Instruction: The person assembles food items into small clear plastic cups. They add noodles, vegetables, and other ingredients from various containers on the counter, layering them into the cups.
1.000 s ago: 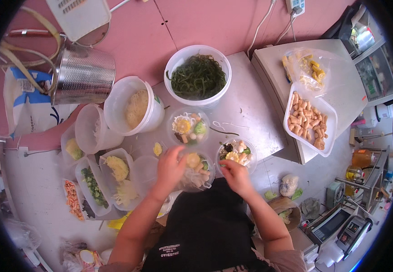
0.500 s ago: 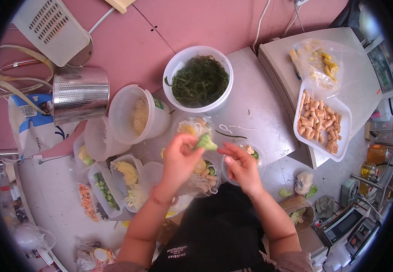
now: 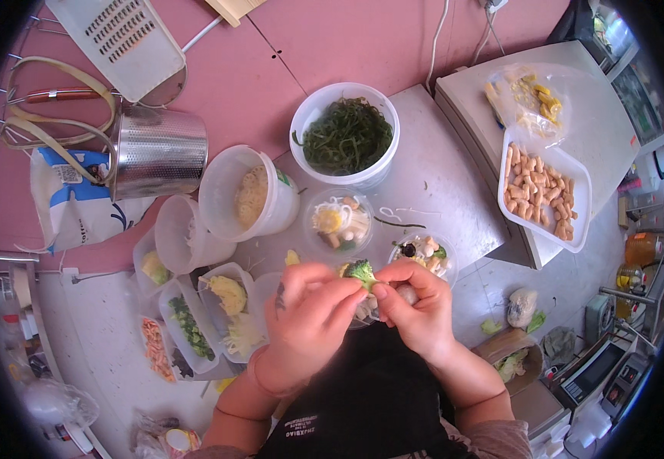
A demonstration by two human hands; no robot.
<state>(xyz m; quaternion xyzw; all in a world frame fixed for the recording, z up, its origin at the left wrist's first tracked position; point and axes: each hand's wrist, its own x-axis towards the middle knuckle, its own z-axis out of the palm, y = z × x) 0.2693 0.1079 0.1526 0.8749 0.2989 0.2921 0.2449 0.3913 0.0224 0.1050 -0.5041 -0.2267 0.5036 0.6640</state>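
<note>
Between my two hands is a green broccoli floret [image 3: 360, 272], pinched from both sides by thumbs and fingertips. My left hand [image 3: 309, 310] is closed on its left side, and my right hand [image 3: 421, 307] grips its stalk end. Just beyond the hands stands a clear round bowl [image 3: 308, 226] with white noodles and mixed pieces. A second clear bowl [image 3: 454, 269], with broccoli and pale chunks, sits beside my right hand. Another filled bowl lies beneath the hands, mostly covered by them.
A white tub [image 3: 302, 122] of dark green seaweed strips stands at the back. Left are a tilted tub [image 3: 213, 188] of noodles, a perforated metal pot [image 3: 162, 153] and trays of chopped vegetables. At right, a white tray [image 3: 577, 177] of short sausage pieces sits by a plastic bag [image 3: 512, 88].
My hands have come together nearer my body. The floret, earlier in my left hand alone, is now gripped by both; my right fingers have closed on it.
</note>
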